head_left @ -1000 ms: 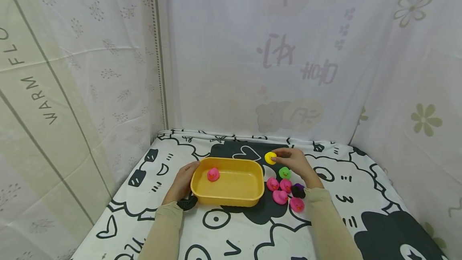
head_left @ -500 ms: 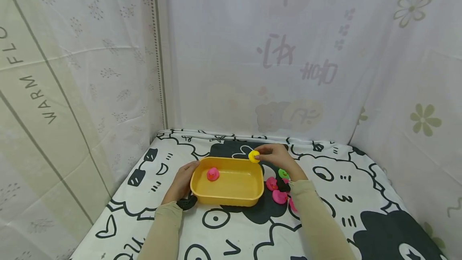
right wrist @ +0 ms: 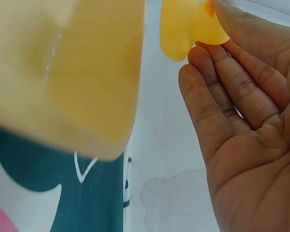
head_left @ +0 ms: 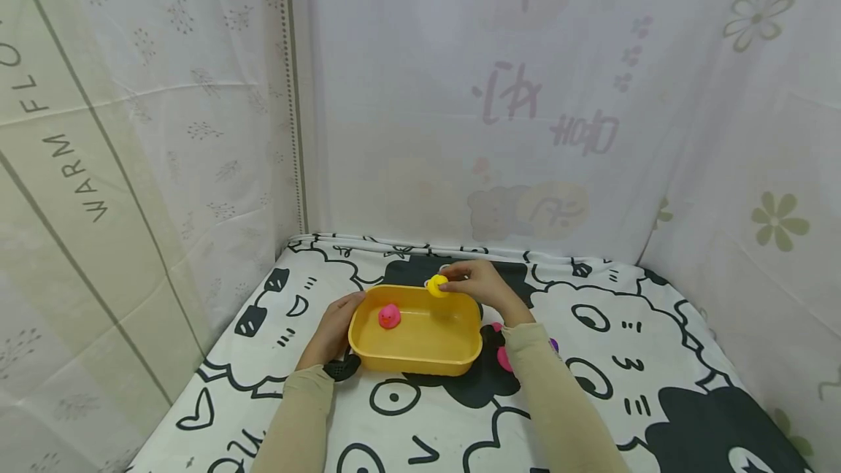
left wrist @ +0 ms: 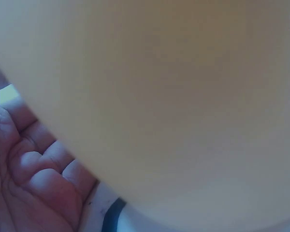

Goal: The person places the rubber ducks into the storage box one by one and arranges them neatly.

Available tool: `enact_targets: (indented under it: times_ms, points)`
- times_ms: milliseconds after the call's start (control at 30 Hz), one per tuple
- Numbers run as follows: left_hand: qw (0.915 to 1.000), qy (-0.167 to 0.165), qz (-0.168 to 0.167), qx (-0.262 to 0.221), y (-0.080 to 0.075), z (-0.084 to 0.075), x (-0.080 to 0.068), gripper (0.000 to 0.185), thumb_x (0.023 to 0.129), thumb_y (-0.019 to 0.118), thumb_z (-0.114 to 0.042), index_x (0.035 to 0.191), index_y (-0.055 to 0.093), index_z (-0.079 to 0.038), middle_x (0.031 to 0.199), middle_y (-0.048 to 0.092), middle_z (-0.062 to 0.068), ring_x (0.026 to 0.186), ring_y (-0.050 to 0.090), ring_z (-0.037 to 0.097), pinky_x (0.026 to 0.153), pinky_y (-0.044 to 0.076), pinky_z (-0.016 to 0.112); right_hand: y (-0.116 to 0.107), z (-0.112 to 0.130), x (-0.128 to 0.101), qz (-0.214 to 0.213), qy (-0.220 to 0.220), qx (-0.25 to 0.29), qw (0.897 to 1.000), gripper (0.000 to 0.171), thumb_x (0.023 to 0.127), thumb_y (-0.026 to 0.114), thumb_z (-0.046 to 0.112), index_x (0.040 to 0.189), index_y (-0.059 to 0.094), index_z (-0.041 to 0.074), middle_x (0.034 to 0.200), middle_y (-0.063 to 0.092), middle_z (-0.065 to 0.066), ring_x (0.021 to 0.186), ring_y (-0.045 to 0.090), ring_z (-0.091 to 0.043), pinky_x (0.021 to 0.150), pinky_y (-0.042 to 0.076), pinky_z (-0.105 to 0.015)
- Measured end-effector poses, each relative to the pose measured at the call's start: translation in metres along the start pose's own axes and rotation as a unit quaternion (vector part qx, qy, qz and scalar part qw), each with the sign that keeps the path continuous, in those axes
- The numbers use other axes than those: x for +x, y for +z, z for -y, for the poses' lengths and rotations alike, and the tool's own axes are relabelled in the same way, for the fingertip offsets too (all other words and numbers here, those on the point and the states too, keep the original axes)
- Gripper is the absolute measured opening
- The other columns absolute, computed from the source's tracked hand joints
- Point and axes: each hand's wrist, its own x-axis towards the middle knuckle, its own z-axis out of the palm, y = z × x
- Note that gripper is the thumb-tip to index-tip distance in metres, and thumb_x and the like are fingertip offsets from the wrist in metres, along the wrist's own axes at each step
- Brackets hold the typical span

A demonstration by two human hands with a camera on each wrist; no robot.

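Observation:
A yellow plastic basin [head_left: 420,345] sits on the patterned cloth, with one pink rubber duck [head_left: 390,316] inside near its left end. My left hand [head_left: 333,331] holds the basin's left side; in the left wrist view the blurred basin wall covers part of its bent fingers. Over the basin's far rim, toward its right end, my right hand [head_left: 482,285] pinches a yellow rubber duck [head_left: 436,285] between thumb and fingertips. The right wrist view shows this duck only in part, above the spread lower fingers and apart from the basin wall.
Right of the basin, my right forearm hides most of a group of ducks; a pink duck [head_left: 504,358] and a bit of purple [head_left: 555,345] peek out. The black-and-white cartoon cloth [head_left: 394,429] covers the surface. Pale curtains [head_left: 420,93] enclose the back and both sides.
My right hand has carried the yellow duck leftward, from beside the basin to above its far rim. The right forearm now hides most of the loose ducks. My left hand stays put.

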Motion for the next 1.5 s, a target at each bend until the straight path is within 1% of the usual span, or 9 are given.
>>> enact_targets:
  times_ms: [267,433,667,867,933,1033,1100,1367,1500]
  points:
    - [1.0000,-0.001,-0.003,0.006,0.002,0.001,0.002,0.051,0.095,0.051,-0.051,0.135,0.055,-0.019,0.139,0.055,0.003,0.123,0.055,0.022,0.099,0.053,0.032,0.010,0.006,0.006,0.010,-0.001,0.015,1.000,0.031,0.079,0.077,0.042,0.106,0.073,0.030,0.105,0.071,0.007,0.097,0.064,-0.015,0.092,0.057,-0.034]
    - [0.9999,0.002,-0.003,0.013,0.001,0.002,0.003,0.055,0.094,0.052,-0.053,0.137,0.053,-0.018,0.143,0.052,0.004,0.127,0.053,0.023,0.103,0.051,0.034,0.016,0.008,0.009,0.018,0.011,-0.008,1.000,0.031,0.078,0.077,0.046,0.105,0.072,0.033,0.105,0.071,0.009,0.099,0.064,-0.014,0.094,0.056,-0.036]
    - [0.9999,-0.003,0.006,0.016,0.000,-0.001,0.002,0.061,0.094,0.051,-0.055,0.141,0.049,-0.016,0.147,0.048,0.007,0.132,0.050,0.026,0.106,0.048,0.037,0.020,0.012,0.013,0.026,0.001,-0.021,0.999,0.030,0.079,0.075,0.048,0.106,0.072,0.035,0.105,0.071,0.011,0.099,0.063,-0.013,0.094,0.056,-0.034]
    - [0.9995,-0.010,0.019,0.022,0.002,-0.014,-0.009,0.058,0.099,0.046,-0.047,0.144,0.045,-0.011,0.149,0.046,0.010,0.132,0.049,0.027,0.107,0.047,0.038,0.024,0.014,0.015,0.041,-0.003,-0.015,0.999,0.028,0.080,0.076,0.044,0.105,0.072,0.033,0.103,0.071,0.011,0.097,0.063,-0.012,0.091,0.057,-0.032]
    - [0.9996,-0.007,0.018,0.022,0.002,-0.013,-0.008,0.057,0.099,0.046,-0.047,0.144,0.045,-0.012,0.149,0.046,0.010,0.132,0.049,0.027,0.107,0.047,0.038,0.026,0.016,0.014,0.049,-0.005,-0.010,0.999,0.028,0.080,0.076,0.043,0.105,0.073,0.031,0.103,0.072,0.010,0.096,0.064,-0.013,0.090,0.057,-0.032]
    - [0.9998,-0.005,0.011,0.016,-0.001,-0.003,0.001,0.058,0.097,0.048,-0.050,0.142,0.047,-0.014,0.148,0.047,0.008,0.132,0.050,0.026,0.107,0.047,0.037,0.029,0.018,0.014,0.061,-0.005,-0.007,0.998,0.028,0.081,0.075,0.042,0.105,0.073,0.030,0.103,0.072,0.010,0.096,0.064,-0.012,0.091,0.056,-0.032]
    - [0.9999,-0.003,0.005,0.013,-0.001,0.000,0.002,0.057,0.096,0.050,-0.051,0.141,0.049,-0.016,0.147,0.048,0.006,0.131,0.051,0.025,0.105,0.049,0.036,0.031,0.019,0.014,0.070,-0.005,-0.006,0.998,0.028,0.081,0.075,0.042,0.106,0.073,0.029,0.103,0.072,0.010,0.096,0.064,-0.012,0.091,0.056,-0.032]
    - [0.9998,-0.002,-0.003,0.019,0.000,0.000,0.002,0.056,0.094,0.051,-0.053,0.138,0.052,-0.017,0.143,0.052,0.005,0.128,0.053,0.024,0.103,0.051,0.035,0.040,0.014,0.017,0.092,0.014,-0.010,0.996,0.031,0.078,0.076,0.046,0.105,0.073,0.031,0.099,0.071,0.013,0.094,0.063,-0.012,0.088,0.055,-0.031]
    - [0.9998,-0.006,-0.004,0.020,-0.001,0.000,0.002,0.055,0.094,0.051,-0.053,0.137,0.053,-0.018,0.143,0.052,0.004,0.127,0.053,0.023,0.103,0.051,0.035,0.047,0.011,0.018,0.104,0.011,-0.018,0.994,0.034,0.077,0.078,0.044,0.106,0.074,0.028,0.101,0.072,0.012,0.093,0.065,-0.009,0.087,0.057,-0.029]
